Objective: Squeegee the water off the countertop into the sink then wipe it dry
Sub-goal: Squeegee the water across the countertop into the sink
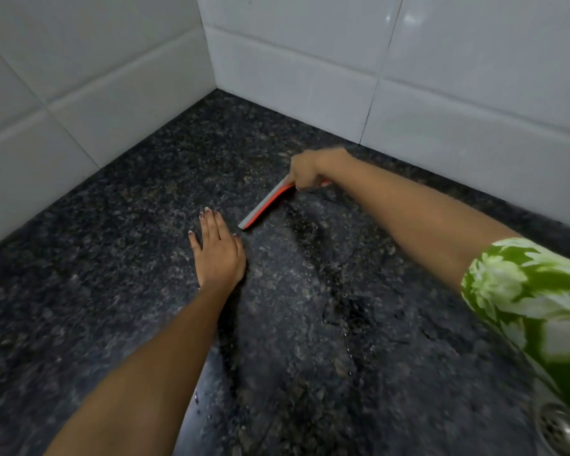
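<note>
An orange squeegee (266, 205) with a grey rubber blade rests its edge on the dark speckled granite countertop (96, 274), near the back corner. My right hand (310, 171) is shut around its handle, arm stretched out from the right. My left hand (216, 250) lies flat on the counter, fingers spread, just left of the blade's near end. A wet patch with streaks and droplets (336, 284) runs from the blade toward the lower right. The sink's metal drain (558, 429) shows at the bottom right corner.
White tiled walls (112, 77) meet in a corner behind the counter, closing off the left and back sides. A green and white patterned sleeve (533, 297) covers my right upper arm at the right edge.
</note>
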